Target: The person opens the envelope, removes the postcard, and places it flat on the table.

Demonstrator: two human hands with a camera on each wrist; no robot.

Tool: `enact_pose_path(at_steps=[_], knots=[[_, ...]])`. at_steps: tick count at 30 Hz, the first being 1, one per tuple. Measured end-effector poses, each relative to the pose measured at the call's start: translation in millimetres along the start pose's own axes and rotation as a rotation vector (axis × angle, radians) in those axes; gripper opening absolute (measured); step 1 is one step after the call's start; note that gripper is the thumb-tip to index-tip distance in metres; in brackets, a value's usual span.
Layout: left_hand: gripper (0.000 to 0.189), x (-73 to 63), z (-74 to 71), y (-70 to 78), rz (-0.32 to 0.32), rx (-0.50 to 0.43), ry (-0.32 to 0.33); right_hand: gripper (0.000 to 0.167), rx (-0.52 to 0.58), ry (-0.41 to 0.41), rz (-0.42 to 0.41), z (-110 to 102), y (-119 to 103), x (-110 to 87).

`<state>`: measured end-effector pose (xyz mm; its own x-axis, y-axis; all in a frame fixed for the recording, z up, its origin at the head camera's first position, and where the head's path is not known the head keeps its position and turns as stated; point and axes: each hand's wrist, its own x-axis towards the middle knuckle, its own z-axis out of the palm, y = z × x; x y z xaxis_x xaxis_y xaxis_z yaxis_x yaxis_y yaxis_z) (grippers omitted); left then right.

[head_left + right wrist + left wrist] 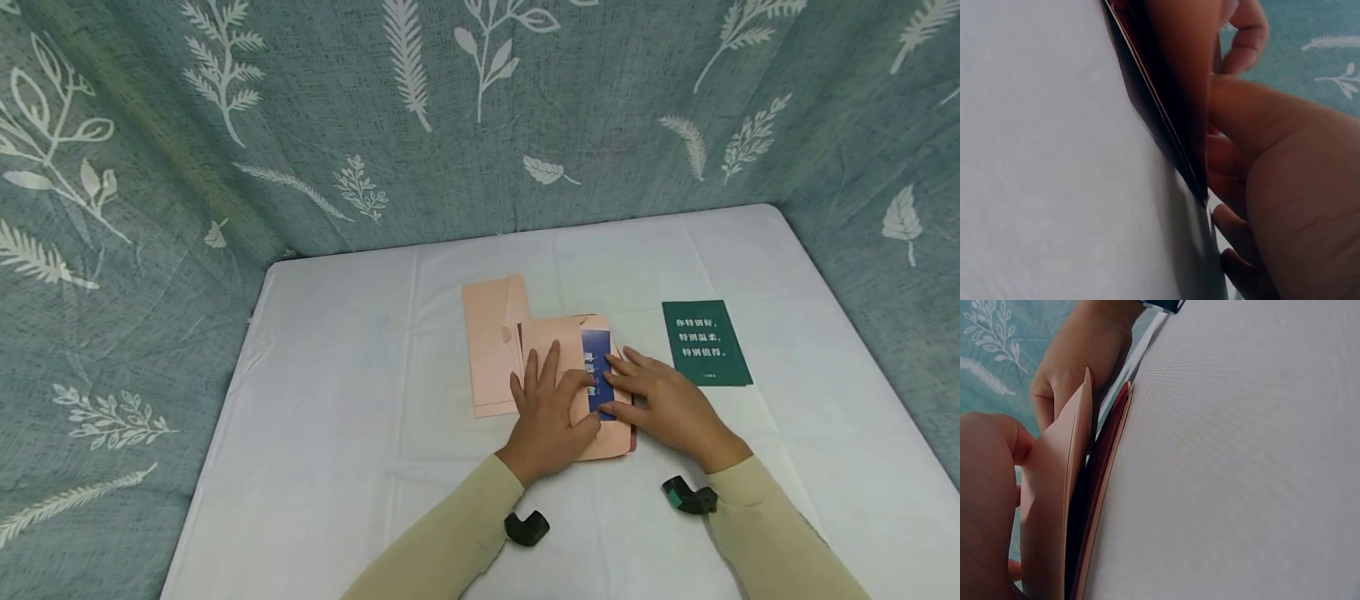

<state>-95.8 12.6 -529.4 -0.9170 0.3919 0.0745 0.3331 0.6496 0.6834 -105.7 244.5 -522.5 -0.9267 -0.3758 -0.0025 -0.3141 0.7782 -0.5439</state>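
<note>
A peach envelope (551, 333) lies at the middle of the table, with a blue card (597, 350) bearing white characters along its right side. My left hand (551, 417) rests on the envelope, fingers spread, its index finger and thumb reaching the card. From the right, my right hand (667, 404) touches the card's right edge with its fingertips. In the left wrist view the upper peach layer (1047, 487) stands raised above a dark red-edged layer (1110, 431). The right wrist view shows my right thumb (1254, 115) against the raised edge; its tip is partly hidden.
Another peach envelope (491, 350) lies to the left, partly under the one beneath my hand. A green card (705, 342) with white characters lies to the right. White cloth (337, 375) covers the table, and a patterned teal curtain (450, 167) hangs behind it.
</note>
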Motion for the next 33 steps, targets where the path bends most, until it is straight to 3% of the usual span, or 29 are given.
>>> enact_pose_path(at_steps=[22,33], knots=[[0.043,0.6,0.4,0.4,0.008,0.022,0.005,0.061,0.032,-0.022,0.026,-9,9,-3.9],[0.045,-0.3,-0.2,1.3,-0.002,0.019,0.001,0.065,0.024,-0.037,0.083,-15,13,-7.8]])
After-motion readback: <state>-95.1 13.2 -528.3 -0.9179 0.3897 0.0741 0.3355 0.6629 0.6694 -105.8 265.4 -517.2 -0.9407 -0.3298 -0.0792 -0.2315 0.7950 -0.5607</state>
